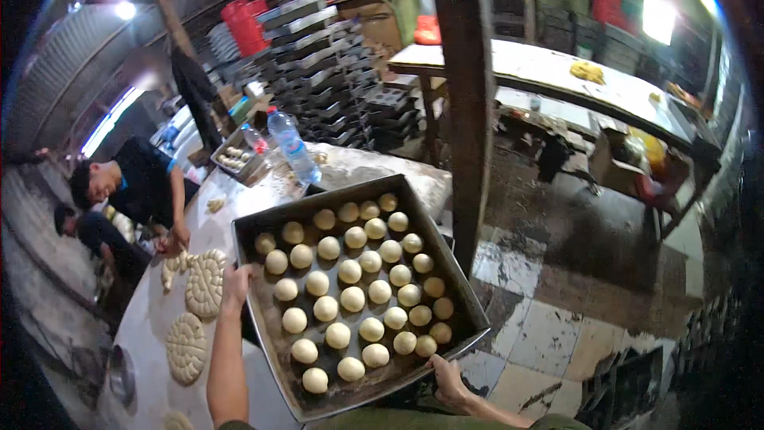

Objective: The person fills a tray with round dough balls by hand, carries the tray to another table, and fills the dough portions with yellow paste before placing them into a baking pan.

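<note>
White table point(142, 325) spreads at lower left of the frame; nearest, at lower centre, left hand point(237, 283) and right hand point(448, 382) grasp dark tray point(342, 403) of dough balls point(352, 299) by its rim; farther are scored dough pieces point(206, 283), clear bottle point(294, 147), then stacked pans point(318, 72) at upper centre

A dark rectangular tray point(328, 360), held askew, carries rows of smooth, pale dough balls point(352, 299).

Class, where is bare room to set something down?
Bare: the white tabletop between the brown wooden post and crumpled yellow bundle; floury near table between clear plastic bottle and that post. Crowded: the dark square metal tray of round cream dough balls.
</note>
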`<control>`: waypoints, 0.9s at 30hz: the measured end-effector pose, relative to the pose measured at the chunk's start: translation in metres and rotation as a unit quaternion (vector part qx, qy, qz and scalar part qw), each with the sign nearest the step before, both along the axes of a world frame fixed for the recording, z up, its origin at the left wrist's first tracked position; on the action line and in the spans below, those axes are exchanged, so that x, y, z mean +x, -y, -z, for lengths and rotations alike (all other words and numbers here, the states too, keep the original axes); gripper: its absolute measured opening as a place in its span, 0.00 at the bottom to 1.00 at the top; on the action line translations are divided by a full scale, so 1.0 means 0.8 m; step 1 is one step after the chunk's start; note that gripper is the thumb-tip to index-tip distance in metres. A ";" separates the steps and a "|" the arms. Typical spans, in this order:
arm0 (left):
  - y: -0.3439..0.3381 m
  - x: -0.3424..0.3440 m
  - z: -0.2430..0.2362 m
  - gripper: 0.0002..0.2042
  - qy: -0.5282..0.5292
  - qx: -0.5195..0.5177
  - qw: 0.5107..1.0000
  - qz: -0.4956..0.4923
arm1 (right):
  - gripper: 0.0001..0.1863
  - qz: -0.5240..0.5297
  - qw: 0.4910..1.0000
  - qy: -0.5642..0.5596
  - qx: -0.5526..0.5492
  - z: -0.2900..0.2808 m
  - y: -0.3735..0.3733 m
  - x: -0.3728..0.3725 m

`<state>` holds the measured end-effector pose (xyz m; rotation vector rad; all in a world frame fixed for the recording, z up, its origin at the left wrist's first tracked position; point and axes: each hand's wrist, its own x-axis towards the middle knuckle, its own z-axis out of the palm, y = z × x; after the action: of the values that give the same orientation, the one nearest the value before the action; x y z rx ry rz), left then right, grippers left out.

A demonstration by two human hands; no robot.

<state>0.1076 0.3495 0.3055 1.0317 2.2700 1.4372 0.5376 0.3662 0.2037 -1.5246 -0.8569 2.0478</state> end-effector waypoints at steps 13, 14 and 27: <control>-0.089 -0.011 -0.243 0.15 0.087 -0.213 0.972 -0.043 | 0.18 0.123 0.984 0.005 -0.128 -0.356 -0.051 0.004; -0.095 -0.024 -0.257 0.15 0.083 -0.226 0.969 -0.058 | 0.18 0.100 0.987 0.009 -0.124 -0.390 -0.071 0.001; -0.076 -0.052 -0.015 0.22 0.174 -0.280 0.939 0.097 | 0.18 0.242 0.963 0.111 -0.037 -0.244 0.002 -0.023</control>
<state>0.0656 0.4102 0.3173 0.7224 2.0573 0.7446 0.5188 0.3645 0.3993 -1.8149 -0.4237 1.5909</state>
